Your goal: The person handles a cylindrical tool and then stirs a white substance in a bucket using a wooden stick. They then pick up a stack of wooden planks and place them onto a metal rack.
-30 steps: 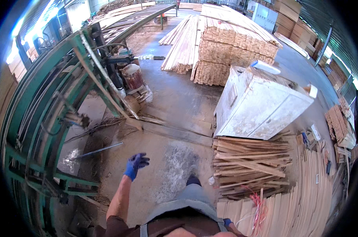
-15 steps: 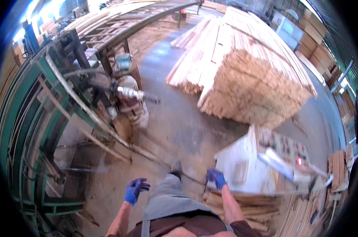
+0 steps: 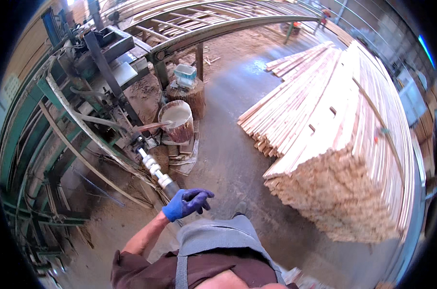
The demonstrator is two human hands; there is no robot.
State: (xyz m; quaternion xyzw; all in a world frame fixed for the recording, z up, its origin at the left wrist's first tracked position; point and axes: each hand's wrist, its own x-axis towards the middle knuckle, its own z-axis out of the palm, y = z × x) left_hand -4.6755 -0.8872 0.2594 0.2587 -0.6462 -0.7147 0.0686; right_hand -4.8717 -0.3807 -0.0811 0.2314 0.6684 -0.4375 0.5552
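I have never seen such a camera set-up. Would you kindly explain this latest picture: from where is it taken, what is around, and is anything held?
There is no robot; this is a person at work. A wide fisheye camera on their head looks down, so straight edges bend. The left hand, in a blue glove, appears empty, close to the dark tip of a white cylindrical fitting; whether they touch, I cannot tell. The right hand is out of view. To the left is a green metal frame. Ahead, a stained bucket has pale contents. To the right lies a large stack of wooden strips.

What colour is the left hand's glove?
The glove is blue, turning purplish toward the fingers; head view.
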